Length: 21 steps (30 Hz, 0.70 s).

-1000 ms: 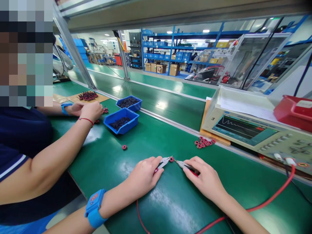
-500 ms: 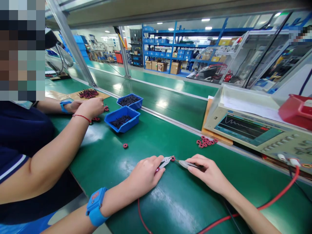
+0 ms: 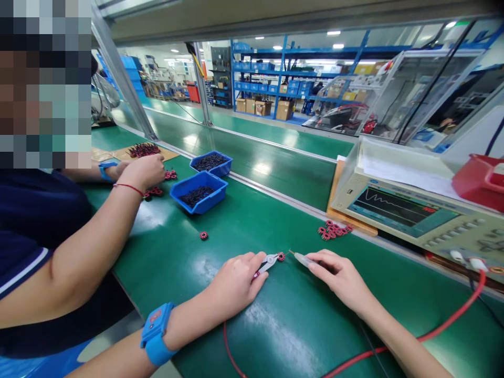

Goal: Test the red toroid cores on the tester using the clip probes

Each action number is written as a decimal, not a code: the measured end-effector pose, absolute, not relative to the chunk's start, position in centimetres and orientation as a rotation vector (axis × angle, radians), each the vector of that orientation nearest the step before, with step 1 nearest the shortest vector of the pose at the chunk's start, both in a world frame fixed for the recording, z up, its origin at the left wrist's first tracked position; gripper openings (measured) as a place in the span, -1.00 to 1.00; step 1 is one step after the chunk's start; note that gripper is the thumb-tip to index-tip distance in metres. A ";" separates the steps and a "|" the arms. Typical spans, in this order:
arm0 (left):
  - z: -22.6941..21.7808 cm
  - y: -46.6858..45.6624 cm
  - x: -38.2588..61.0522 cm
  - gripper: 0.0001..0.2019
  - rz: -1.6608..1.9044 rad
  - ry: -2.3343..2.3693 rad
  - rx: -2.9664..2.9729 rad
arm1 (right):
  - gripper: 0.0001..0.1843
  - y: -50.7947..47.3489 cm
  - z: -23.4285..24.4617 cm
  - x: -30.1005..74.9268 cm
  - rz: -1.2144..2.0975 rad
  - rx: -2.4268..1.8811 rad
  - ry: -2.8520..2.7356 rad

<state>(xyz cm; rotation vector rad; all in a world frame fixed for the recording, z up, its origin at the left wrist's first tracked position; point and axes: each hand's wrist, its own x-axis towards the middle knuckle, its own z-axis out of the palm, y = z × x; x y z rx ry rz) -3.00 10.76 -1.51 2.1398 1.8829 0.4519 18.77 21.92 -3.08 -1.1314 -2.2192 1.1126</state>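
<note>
My left hand (image 3: pixel 240 275) is closed on a grey test clip (image 3: pixel 270 260) with a red lead. In the clip's jaws, or right against them, is a small red-and-black wound coil (image 3: pixel 281 256), just above the bench. Just right of the coil, my right hand (image 3: pixel 342 275) grips a second grey test clip (image 3: pixel 302 259), its thin tip pointing left and up. A fine wire seems to lie between that tip and the coil; whether they touch is too small to tell. The right fingers partly hide the second clip's handles.
Another coil (image 3: pixel 203 235) lies to the left, and a pile of coils (image 3: pixel 333 230) sits before the tester with a waveform screen (image 3: pixel 405 210). Blue bins (image 3: pixel 199 194) hold dark parts. A co-worker's hand (image 3: pixel 144 170) works at left. A thick red cable (image 3: pixel 452 317) crosses the right side.
The clip in my right hand has turned, its tip now slightly higher and further right. My left hand and the coil have barely shifted. The co-worker's hand has moved slightly left.
</note>
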 end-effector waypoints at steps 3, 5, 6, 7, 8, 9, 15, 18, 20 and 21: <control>-1.5 10.8 -3.0 -0.77 0.441 1.885 2.136 | -0.62 22.0 -3.2 18.9 1.138 -1.203 -2.149; -1.5 10.8 -3.0 -0.76 0.438 1.891 2.142 | -0.60 22.1 -3.2 18.7 1.152 -1.232 -2.133; -1.5 10.8 -3.0 -0.75 0.436 1.892 2.145 | -0.60 22.1 -3.2 18.7 1.156 -1.238 -2.134; -1.5 10.8 -3.1 -0.74 0.436 1.893 2.147 | -0.59 22.1 -3.2 18.6 1.161 -1.243 -2.137; -1.5 10.8 -3.1 -0.74 0.435 1.893 2.148 | -0.59 22.1 -3.3 18.6 1.165 -1.247 -2.141; -1.5 10.8 -3.1 -0.74 0.435 1.893 2.149 | -0.59 22.2 -3.3 18.6 1.170 -1.250 -2.145; -1.7 10.7 -3.1 -0.75 0.450 1.892 2.157 | -0.61 22.3 -3.4 18.7 1.185 -1.224 -2.159; -1.7 10.7 -3.1 -0.78 0.451 1.895 2.161 | -0.62 22.2 -3.4 18.8 1.198 -1.208 -2.142; -1.6 10.7 -3.1 -0.78 0.449 1.890 2.150 | -0.62 22.1 -3.3 18.8 1.219 -1.191 -2.137; -1.6 10.7 -3.1 -0.78 0.449 1.887 2.143 | -0.62 22.0 -3.2 18.8 1.232 -1.178 -2.144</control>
